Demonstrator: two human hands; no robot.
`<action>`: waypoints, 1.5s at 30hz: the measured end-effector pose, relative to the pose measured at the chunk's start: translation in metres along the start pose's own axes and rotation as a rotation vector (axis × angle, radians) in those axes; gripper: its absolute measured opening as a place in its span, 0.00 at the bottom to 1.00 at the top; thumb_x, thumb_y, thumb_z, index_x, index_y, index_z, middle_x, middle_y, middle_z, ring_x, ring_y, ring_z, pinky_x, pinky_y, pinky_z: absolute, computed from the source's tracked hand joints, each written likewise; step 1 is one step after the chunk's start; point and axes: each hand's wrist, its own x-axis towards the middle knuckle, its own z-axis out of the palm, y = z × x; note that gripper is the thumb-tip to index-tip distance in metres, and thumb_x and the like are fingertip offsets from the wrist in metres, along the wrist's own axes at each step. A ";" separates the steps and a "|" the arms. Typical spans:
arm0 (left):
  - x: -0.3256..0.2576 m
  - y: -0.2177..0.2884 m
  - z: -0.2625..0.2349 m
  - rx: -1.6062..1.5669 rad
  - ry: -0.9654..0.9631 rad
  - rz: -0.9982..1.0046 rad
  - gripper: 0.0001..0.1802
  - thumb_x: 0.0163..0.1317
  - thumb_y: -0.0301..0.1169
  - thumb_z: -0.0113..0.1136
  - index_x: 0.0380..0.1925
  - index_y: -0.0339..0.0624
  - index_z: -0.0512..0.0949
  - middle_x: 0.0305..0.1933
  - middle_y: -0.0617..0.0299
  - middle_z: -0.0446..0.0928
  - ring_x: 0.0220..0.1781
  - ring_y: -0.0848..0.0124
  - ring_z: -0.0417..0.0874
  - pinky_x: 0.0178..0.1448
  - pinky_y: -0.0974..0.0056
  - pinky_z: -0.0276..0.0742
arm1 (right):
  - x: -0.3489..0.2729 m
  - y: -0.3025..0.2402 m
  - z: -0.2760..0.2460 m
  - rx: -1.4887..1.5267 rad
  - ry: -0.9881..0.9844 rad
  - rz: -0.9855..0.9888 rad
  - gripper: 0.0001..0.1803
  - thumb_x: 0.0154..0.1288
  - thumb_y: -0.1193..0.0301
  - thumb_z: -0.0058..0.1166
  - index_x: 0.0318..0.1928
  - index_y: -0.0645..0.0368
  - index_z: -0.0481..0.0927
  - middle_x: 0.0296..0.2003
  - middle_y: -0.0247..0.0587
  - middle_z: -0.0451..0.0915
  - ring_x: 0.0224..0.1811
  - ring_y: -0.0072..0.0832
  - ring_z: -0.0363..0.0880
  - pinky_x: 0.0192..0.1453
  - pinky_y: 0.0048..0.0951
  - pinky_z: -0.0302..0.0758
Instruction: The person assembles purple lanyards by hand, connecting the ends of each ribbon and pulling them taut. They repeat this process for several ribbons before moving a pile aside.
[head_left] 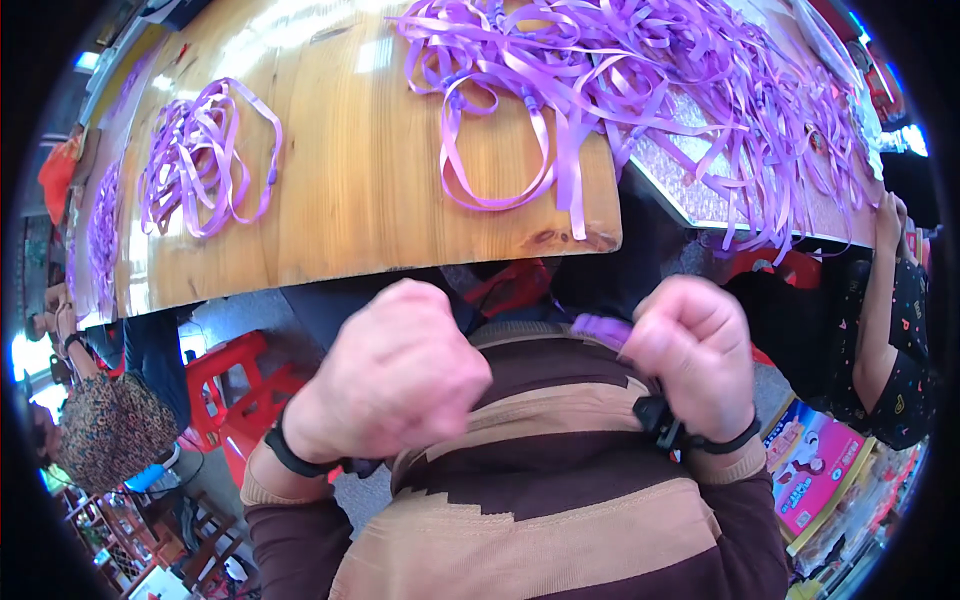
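Note:
Both of my hands are raised in front of my striped top, below the table's near edge. My left hand (400, 365) is closed in a fist, its back toward the view, so anything inside is hidden. The fingers of my right hand (695, 345) are curled in and slightly blurred. Right beside those fingertips, at my waist, a bit of purple ribbon (603, 328) shows; I cannot tell if it is gripped. On the wooden table (330, 190) a large tangled heap of purple ribbon straps (600, 60) spreads to the right, with one loop hanging toward me.
A smaller bundle of purple straps (205, 165) lies at the left. Other people work at both sides: an arm (878, 320) at the right, a patterned sleeve (115, 430) at the left. Red plastic stools (240, 390) stand below; a colourful box (815, 465) sits at lower right.

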 end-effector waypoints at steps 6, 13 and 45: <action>0.014 0.007 0.003 -0.018 0.124 -0.077 0.11 0.55 0.34 0.57 0.30 0.37 0.75 0.25 0.61 0.72 0.26 0.65 0.72 0.40 0.61 0.69 | 0.007 -0.013 0.017 -0.173 -0.116 -0.013 0.09 0.62 0.71 0.53 0.28 0.62 0.73 0.21 0.21 0.67 0.24 0.08 0.59 0.26 0.14 0.57; 0.033 0.007 0.015 0.057 0.117 -0.072 0.17 0.51 0.36 0.62 0.37 0.37 0.74 0.34 0.57 0.72 0.34 0.62 0.73 0.40 0.61 0.67 | 0.008 -0.015 0.023 -0.129 -0.151 -0.021 0.08 0.61 0.72 0.54 0.27 0.62 0.73 0.22 0.25 0.69 0.23 0.09 0.61 0.26 0.14 0.59; -0.040 0.001 -0.038 -0.448 0.147 -0.903 0.05 0.51 0.20 0.54 0.28 0.34 0.78 0.25 0.63 0.75 0.27 0.77 0.73 0.31 0.73 0.66 | 0.002 -0.056 -0.133 0.434 0.186 -0.601 0.10 0.69 0.70 0.37 0.33 0.64 0.68 0.16 0.28 0.50 0.15 0.16 0.44 0.20 0.20 0.48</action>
